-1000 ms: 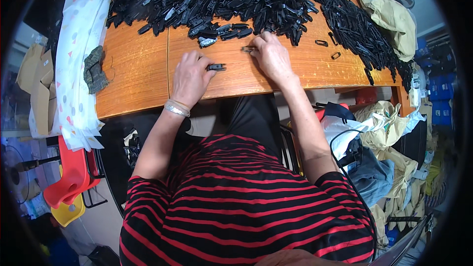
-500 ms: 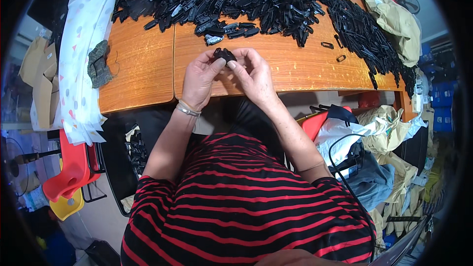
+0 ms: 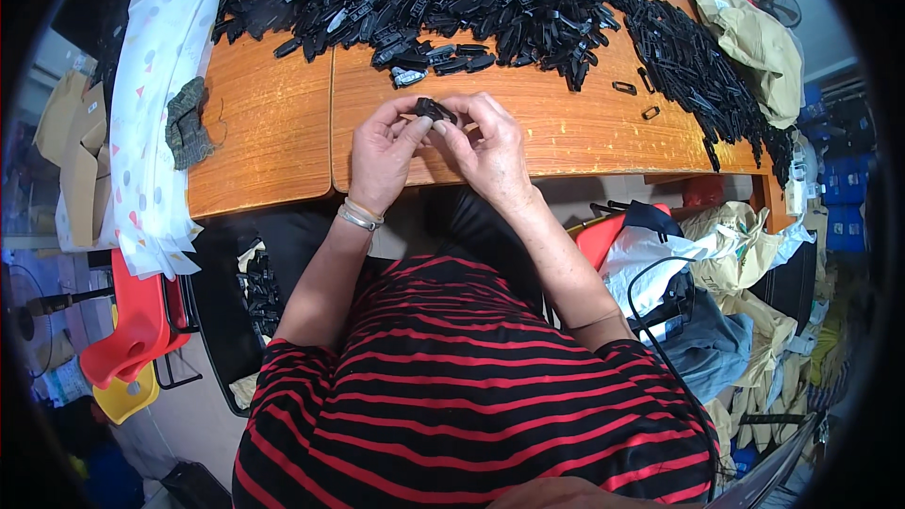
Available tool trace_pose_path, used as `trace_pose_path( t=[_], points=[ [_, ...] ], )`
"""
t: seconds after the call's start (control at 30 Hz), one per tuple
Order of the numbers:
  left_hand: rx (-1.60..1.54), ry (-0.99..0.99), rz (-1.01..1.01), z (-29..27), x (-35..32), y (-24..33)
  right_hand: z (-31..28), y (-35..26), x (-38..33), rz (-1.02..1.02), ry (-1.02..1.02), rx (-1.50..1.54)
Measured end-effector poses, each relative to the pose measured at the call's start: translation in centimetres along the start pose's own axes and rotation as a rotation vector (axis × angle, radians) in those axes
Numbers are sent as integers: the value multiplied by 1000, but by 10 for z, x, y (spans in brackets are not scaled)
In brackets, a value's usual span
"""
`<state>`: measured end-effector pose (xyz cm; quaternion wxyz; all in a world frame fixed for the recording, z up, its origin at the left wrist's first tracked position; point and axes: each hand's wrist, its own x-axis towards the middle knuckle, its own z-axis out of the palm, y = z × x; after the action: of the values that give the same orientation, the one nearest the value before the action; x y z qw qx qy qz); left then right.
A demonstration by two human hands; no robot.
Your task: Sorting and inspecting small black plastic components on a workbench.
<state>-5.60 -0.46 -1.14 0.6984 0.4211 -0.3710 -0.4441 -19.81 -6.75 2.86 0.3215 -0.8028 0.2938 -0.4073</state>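
Observation:
Above the table's near edge, both my hands hold a small black plastic part between thumbs and fingertips. My left hand, with a bracelet at its wrist, pinches the left end. The right end is in the closed fingers of my right hand. My fingers hide much of the part, so I cannot tell if it is one piece or two. Just beyond my hands lie several loose black clip-like parts, in front of a big heap of black plastic pieces.
A second heap of narrow black frames runs along the table's right side, with a few loose frames beside it. A patterned white sheet and a dark knitted piece lie at left. Red chairs stand below the wooden table.
The black part has turned in my fingers and now looks more slanted, its right end lower. My fingers have shifted slightly around it; both hands stay in nearly the same place.

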Motion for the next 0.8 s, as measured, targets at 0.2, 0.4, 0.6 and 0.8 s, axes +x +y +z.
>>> trace_pose_path(
  t=[0.2, 0.4, 0.6, 0.8],
  points=[
    [98, 39, -39, 10, -10, -1, 7, 10, -8, -99, 39, -94],
    [204, 59, 66, 17, -13, 8, 21, 14, -18, -68, 165, -100],
    [84, -40, 31, 13, -10, 5, 32, 8, -28, 100, -46, 125],
    [-21, -3, -89, 20, -5, 7, 32, 5, -25, 75, 6, 164]
  ],
)
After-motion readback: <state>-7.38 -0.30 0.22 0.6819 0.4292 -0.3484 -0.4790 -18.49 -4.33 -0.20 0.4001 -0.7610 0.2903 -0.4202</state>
